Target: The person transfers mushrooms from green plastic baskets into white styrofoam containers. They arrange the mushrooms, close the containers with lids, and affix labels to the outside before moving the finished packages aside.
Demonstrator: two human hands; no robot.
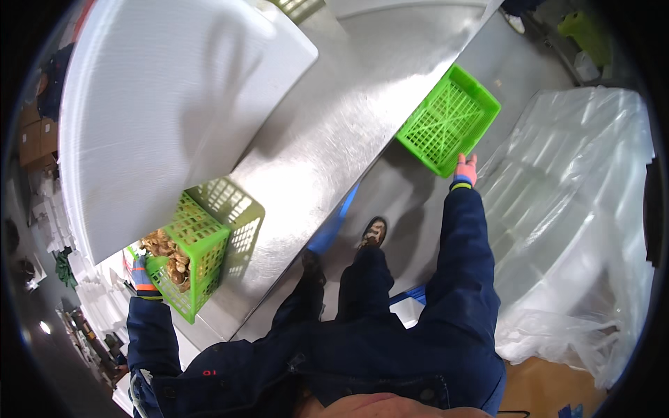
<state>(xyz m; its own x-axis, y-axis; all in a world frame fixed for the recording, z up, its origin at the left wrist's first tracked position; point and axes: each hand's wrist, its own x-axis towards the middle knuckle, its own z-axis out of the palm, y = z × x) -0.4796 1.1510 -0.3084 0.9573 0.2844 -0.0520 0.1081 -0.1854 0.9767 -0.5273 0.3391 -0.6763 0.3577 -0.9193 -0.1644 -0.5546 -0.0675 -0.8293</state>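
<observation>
My left hand (pixel 140 277), in a blue and orange glove, grips the rim of a green plastic basket (pixel 209 256) at the lower left. This basket is tilted, and brown lumpy produce (pixel 175 261), which looks like mushrooms, lies inside. A large white panel (pixel 209 89) hides part of it. At the right, my right hand (pixel 466 170), in a pink and blue glove, is at the near rim of a second green basket (pixel 447 123). No contents show in that one. Two fingertips stand apart there; whether they grip the rim is unclear.
A steel table (pixel 334 136) crosses diagonally in front of me. Plastic film (pixel 564 209) covers a pale stack at the right. Something blue (pixel 334 224) is under the table edge. Cardboard boxes (pixel 39 133) and white foam pieces (pixel 96 303) lie far left.
</observation>
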